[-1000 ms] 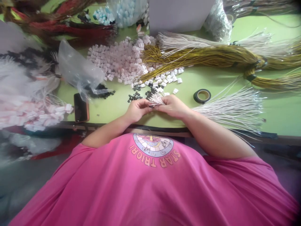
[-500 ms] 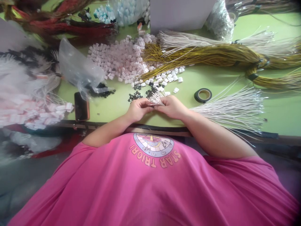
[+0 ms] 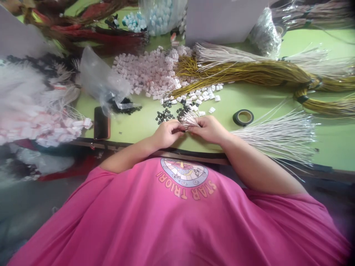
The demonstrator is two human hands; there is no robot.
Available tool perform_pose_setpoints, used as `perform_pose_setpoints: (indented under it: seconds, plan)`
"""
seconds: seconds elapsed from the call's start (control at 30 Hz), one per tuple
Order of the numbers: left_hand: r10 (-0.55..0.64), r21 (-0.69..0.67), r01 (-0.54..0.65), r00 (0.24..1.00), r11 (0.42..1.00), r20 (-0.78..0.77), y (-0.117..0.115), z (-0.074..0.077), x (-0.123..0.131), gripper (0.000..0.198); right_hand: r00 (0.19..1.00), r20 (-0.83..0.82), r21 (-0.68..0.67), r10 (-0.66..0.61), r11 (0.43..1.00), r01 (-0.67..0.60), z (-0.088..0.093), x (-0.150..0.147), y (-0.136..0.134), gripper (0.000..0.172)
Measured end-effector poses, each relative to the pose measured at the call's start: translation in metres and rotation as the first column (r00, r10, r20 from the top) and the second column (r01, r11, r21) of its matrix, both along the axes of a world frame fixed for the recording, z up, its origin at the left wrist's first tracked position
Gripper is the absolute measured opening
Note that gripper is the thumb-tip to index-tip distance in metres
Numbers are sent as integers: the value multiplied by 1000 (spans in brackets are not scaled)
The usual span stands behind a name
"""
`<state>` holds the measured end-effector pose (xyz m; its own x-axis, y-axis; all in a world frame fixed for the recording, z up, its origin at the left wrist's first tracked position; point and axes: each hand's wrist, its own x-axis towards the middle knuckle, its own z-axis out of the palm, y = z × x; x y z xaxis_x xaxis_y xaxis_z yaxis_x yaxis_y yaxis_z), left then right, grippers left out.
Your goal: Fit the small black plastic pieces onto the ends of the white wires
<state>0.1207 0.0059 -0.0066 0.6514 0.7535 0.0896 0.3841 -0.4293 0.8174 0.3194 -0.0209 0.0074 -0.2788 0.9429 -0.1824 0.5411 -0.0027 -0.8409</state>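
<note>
Fingers (image 3: 177, 127) pinch wire bundle (image 3: 191, 119) just inside table edge (image 3: 133, 145); tape roll (image 3: 243, 117) near.

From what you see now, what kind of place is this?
Probably a small wire-harness assembly bench: bundles of yellow wires, a heap of white connectors, and the right hand gripping a bunch of white wires.

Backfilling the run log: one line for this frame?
right hand: holds white wire bundle | left hand: pinches its fanned tips | nearby: black connectors, tape roll | surface: green table
</note>
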Motion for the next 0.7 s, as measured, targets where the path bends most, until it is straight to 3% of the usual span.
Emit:
perform_pose_setpoints:
  seconds: [0.13,0.2,0.3,0.43,0.6,0.7]
  plan:
    - [-118,84,133,979,987,-166,4,14,-20,13,998,-53,188,39,982,-28,3,2,-2,21]
    - [8,127,22,974,992,-228,18,16,-33,19,998,-26,145,55,988,-51,4,1,-3,20]
    - [227,273,-145,926,951,-301,50,9,-49,25,1000,7,33,23,999,-23,5,0,-2,21]
    - [145,240,-40,888,970,-437,82,-3,-55,26,998,-56,0,43,999,-43,5,0,0,22]
    - [107,247,17,871,969,-480,84,-6,-52,21,989,-118,31,87,996,-84,6,0,0,24]
    - [149,239,-40,876,970,-460,79,0,-53,15,987,-155,-24,39,999,-43,7,-2,0,17]
